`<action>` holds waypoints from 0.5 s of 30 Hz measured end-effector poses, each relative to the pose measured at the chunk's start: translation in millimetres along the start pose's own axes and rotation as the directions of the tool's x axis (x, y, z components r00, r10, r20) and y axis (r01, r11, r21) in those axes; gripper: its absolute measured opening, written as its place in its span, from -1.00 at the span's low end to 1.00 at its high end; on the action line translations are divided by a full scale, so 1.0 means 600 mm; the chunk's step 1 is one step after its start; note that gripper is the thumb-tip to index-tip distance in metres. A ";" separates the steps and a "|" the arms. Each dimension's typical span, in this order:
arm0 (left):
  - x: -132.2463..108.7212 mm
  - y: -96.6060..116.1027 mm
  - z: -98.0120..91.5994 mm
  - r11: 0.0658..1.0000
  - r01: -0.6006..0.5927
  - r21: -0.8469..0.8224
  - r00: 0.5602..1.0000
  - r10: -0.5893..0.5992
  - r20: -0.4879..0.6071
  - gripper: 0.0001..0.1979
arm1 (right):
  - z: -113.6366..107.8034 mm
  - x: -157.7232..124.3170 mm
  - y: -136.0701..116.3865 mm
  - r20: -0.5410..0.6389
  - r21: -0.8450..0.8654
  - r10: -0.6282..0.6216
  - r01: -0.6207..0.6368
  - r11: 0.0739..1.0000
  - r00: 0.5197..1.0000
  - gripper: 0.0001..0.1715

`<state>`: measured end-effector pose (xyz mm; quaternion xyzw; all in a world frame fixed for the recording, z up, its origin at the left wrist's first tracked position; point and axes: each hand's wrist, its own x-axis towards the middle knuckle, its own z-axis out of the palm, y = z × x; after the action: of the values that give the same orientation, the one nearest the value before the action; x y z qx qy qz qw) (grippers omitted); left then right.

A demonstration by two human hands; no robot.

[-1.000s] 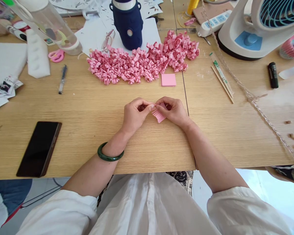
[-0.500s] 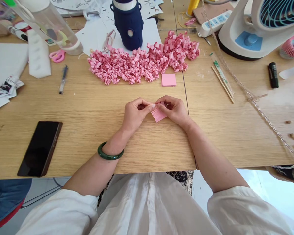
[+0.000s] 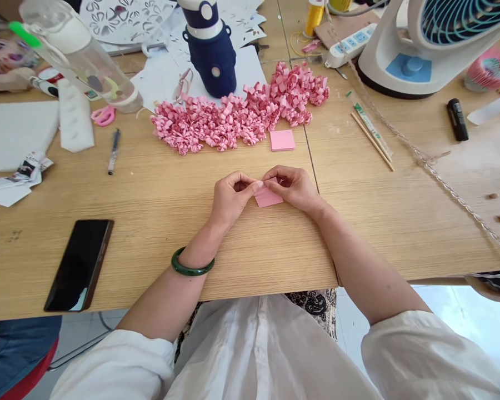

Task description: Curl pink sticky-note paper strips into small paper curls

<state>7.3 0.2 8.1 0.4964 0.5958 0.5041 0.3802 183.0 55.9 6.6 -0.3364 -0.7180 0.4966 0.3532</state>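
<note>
My left hand [image 3: 230,199] and right hand [image 3: 295,189] pinch the far edge of 1 pink slip [image 3: 269,198] over the surface [image 3: 158,200].

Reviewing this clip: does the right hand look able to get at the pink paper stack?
Probably yes: the pink paper stack lies just beyond the right hand, and nothing visible blocks the way, though that hand is pinching a small pink sheet.

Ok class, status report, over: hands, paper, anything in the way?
Left hand, right hand: both pinching pink slip. Slip partly covered. Pink paper stack beyond, touching neither hand.
</note>
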 end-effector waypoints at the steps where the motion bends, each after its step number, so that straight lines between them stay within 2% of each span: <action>1: 0.000 -0.001 0.000 1.000 0.003 -0.006 1.000 -0.003 0.001 -0.72 | 0.000 0.000 0.001 0.001 -0.003 0.000 0.000 1.000 1.000 -0.79; 15: 0.001 0.005 -0.002 0.998 0.023 -0.055 0.999 -0.021 0.027 -0.82 | -0.002 0.001 0.001 0.015 0.016 0.006 -0.007 1.000 1.000 -0.77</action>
<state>6.5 0.5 11.4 0.4858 0.5819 0.5096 0.4071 183.9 57.5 6.2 -0.3322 -0.7154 0.5060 0.3489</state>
